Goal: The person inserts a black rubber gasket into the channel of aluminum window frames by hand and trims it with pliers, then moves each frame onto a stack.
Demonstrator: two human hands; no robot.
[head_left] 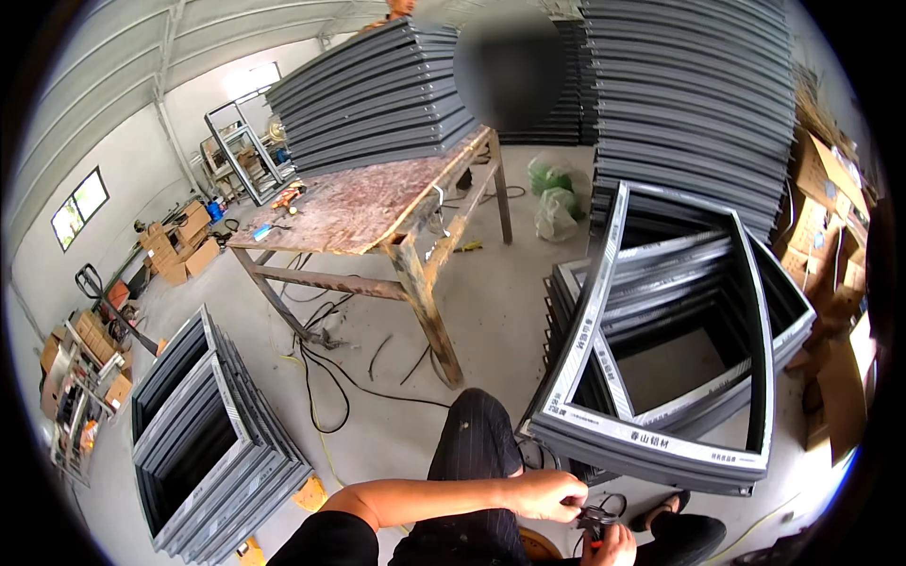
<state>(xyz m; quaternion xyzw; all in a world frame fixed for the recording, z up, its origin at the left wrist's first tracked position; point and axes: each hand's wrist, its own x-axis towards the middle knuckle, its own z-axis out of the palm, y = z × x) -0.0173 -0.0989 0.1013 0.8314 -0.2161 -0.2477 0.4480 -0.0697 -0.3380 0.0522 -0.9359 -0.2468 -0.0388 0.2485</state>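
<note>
My left hand (547, 495) is closed, its fingertips pinched beside a small black tool (598, 519) with a loop of black cord. What lies between those fingertips is too small to make out. My right hand (615, 547) wraps around the tool's lower part, where a red-orange patch shows; its exact kind is unclear. Just beyond both hands, dark grey metal frames (661, 441) with white printed tape lie stacked at crossed angles. Neither hand touches them. My knee rises left of this stack.
Left, more frames (247, 462) are piled on the floor. A worn wooden table (349, 212) bears a tall frame stack (368, 99), with a person (401, 8) behind. Black cables (326, 377) cross the floor. Frames (694, 113) tower at back right, beside cardboard boxes (812, 222).
</note>
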